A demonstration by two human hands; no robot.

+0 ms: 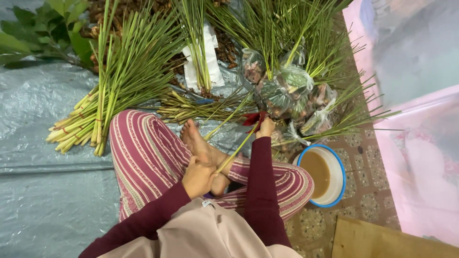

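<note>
I sit cross-legged in striped trousers with my bare foot (197,139) in front of me. My left hand (198,177) rests by my ankle, closed on the thick end of a lemongrass stalk (237,149) that slants up to the right. My right hand (266,127) reaches forward, holding a red-handled knife (254,119) against the same stalk, close to clear plastic bags (291,93) stuffed with stalks. Bundles of tied lemongrass (91,117) lie to the left on the grey tarp (43,143).
A blue-rimmed white basin (337,184) of brown water stands on the tiled floor at my right knee. Trimmed stalk ends (191,107) lie beyond my foot. Pink sheeting (420,157) covers the right side. A cardboard sheet (382,241) lies at lower right.
</note>
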